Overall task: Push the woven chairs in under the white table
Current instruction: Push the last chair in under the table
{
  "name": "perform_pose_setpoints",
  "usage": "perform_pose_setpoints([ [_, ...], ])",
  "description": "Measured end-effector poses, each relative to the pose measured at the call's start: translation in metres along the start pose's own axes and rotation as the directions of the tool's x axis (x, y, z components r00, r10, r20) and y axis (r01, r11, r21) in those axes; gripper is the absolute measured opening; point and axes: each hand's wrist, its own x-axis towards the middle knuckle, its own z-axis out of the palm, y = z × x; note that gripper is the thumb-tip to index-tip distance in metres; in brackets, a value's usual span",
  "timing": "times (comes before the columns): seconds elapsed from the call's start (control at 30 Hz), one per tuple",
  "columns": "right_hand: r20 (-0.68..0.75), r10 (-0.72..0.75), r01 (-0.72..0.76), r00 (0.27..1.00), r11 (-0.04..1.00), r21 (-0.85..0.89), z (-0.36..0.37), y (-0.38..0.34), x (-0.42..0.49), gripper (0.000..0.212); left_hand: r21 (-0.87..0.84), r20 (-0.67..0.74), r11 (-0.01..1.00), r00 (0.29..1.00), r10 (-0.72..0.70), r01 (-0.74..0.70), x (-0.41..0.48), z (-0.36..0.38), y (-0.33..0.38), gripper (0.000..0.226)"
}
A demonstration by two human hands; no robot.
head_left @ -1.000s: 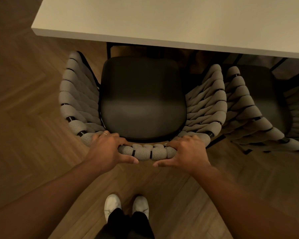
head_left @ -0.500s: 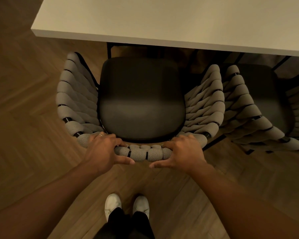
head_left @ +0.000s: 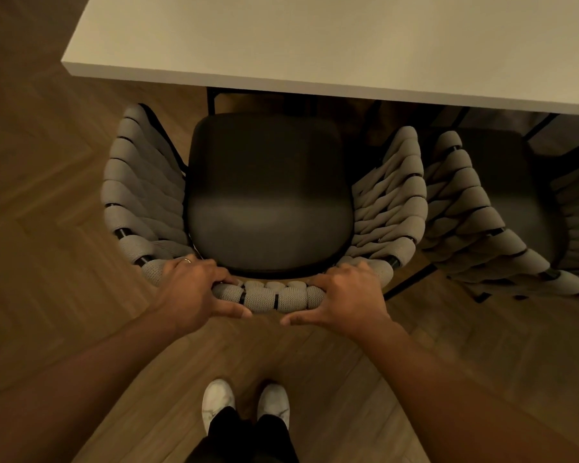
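Both hands grip the top rail of the nearer woven chair [head_left: 268,297]. The left hand [head_left: 191,289] and right hand [head_left: 345,295] curl their fingers over the grey woven band from behind, thumbs stretched along its outer face and pointing toward each other. A ring [head_left: 186,261] shows on one left finger.

The chair stands straight ahead of the person, and its dark seat cushion [head_left: 268,195] is almost wholly in view, with only the far edge close to the near edge of the white table [head_left: 315,38]. Woven arms flare out on both sides. Just beside its right arm stands a second woven chair [head_left: 482,212], its arm close to the first chair's, though I cannot tell whether they touch. It is angled and also mostly out from under the tabletop. Below the hands are white shoes [head_left: 218,399] and black trouser legs [head_left: 244,436], on a herringbone wood floor [head_left: 47,195].
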Motion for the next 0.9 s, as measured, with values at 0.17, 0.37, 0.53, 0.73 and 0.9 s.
perform_pose_setpoints([
  [0.17, 0.002, -0.005, 0.005, 1.0, 1.0, 0.006, 0.0, 0.0, -0.001, 0.105, -0.001, -0.001, 1.0, 1.0, -0.005, 0.005, -0.003, 0.001, 0.001, 0.102],
  [0.37, 0.021, -0.027, 0.026, 0.999, 0.998, 0.049, -0.006, 0.0, -0.002, 0.102, -0.031, 0.027, 0.999, 0.999, -0.04, 0.04, -0.009, 0.0, 0.006, 0.102],
  [0.53, 0.022, -0.022, 0.016, 1.0, 0.962, 0.272, -0.012, 0.002, 0.0, 0.084, -0.042, 0.06, 0.996, 0.995, -0.076, 0.078, -0.011, -0.006, 0.02, 0.097],
  [0.73, -0.1, 0.104, -0.028, 0.99, 0.817, 0.575, -0.012, 0.005, -0.003, 0.052, -0.255, 0.036, 0.959, 0.992, -0.118, 0.123, -0.007, -0.01, 0.033, 0.057],
  [0.9, -0.085, 0.129, -0.049, 0.988, 0.784, 0.619, -0.023, 0.006, -0.012, 0.022, -0.295, 0.062, 0.951, 0.995, -0.08, 0.095, -0.001, -0.022, 0.047, 0.024],
])
